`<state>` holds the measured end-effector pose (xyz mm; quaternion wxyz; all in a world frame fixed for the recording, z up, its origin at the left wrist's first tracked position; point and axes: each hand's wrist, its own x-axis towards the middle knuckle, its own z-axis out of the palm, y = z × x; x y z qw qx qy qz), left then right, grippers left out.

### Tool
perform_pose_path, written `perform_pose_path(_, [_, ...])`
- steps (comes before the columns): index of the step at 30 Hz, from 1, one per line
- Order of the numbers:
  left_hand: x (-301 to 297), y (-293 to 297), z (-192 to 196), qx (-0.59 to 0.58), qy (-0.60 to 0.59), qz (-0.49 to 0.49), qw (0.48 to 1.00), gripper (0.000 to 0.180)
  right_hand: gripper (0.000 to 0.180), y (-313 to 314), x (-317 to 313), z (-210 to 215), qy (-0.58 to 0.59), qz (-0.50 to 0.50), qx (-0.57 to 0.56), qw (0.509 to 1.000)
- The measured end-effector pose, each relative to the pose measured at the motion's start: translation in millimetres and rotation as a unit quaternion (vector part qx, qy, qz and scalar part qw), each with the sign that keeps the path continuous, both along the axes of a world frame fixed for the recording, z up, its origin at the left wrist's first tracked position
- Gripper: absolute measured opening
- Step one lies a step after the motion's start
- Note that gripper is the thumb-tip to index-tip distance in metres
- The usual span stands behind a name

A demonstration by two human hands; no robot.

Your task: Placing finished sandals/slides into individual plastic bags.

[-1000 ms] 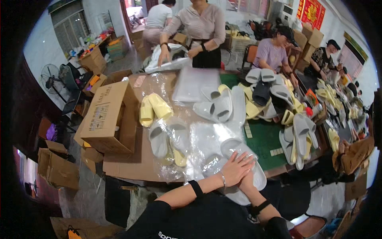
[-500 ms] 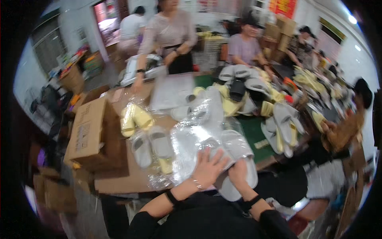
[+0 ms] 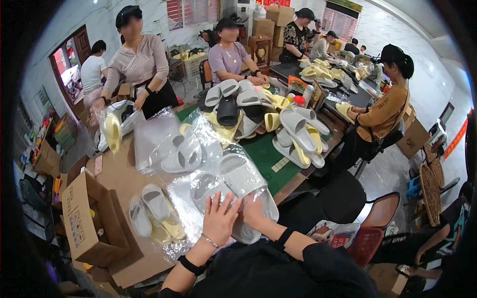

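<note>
A pair of grey slippers [image 3: 242,180] is located at the near edge of the counter [image 3: 118,171], with clear film [image 3: 180,197] spread beside and partly over it. The left hand [image 3: 220,219] is laid flat on the film and the nearer slipper, fingers spread, with nothing gripped. The right hand [image 3: 254,214] is placed just beside it, against the slippers; its fingertips are hidden, so whether anything is grasped cannot be told. A bracelet [image 3: 209,241] is worn on the left wrist, and a dark band is noted on each forearm.

To the left, a bagged set is found lying flat (two grey slippers [image 3: 157,202] above yellow ones [image 3: 172,226]), with an open carton [image 3: 82,218] beyond. Further back, more grey slippers are covered by film, next to a stack of clear bags [image 3: 153,134]. A mixed heap, topped in part by a black slipper [image 3: 228,111], is piled on the green section [image 3: 264,155]. Across the counter, a bagged yellow slipper [image 3: 113,131] is held by a co-worker.
</note>
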<state>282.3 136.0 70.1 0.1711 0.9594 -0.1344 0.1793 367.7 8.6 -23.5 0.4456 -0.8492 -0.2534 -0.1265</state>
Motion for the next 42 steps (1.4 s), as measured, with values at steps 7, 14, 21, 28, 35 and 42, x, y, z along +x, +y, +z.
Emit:
perform_pose_path(7, [15,11,-4,-0.088,-0.192,0.125,0.969,0.030,0.008,5,1,32,-0.073,-0.032,-0.099,0.992])
perform_pose_path(14, [4,4,-10,-0.045,-0.210,0.124,0.969,0.016,0.013,5,6,33,-0.115,-0.039,-0.112,0.986])
perform_pose_path(21, [13,-3,-20,-0.232,-0.221,0.142,0.936,0.010,0.024,3,0,59,-0.183,-0.033,-0.093,0.978])
perform_pose_path(28, [11,5,-26,-0.165,-0.231,0.086,0.955,0.016,0.012,-3,3,8,-0.131,-0.036,-0.209,0.968])
perform_pose_path(35, [22,8,-49,-0.226,-0.206,0.233,0.923,0.018,0.022,-5,11,36,-0.196,-0.077,-0.058,0.976])
perform_pose_path(42, [18,27,-54,-0.252,-0.198,0.238,0.917,0.021,0.014,-8,0,34,-0.099,-0.069,-0.173,0.978])
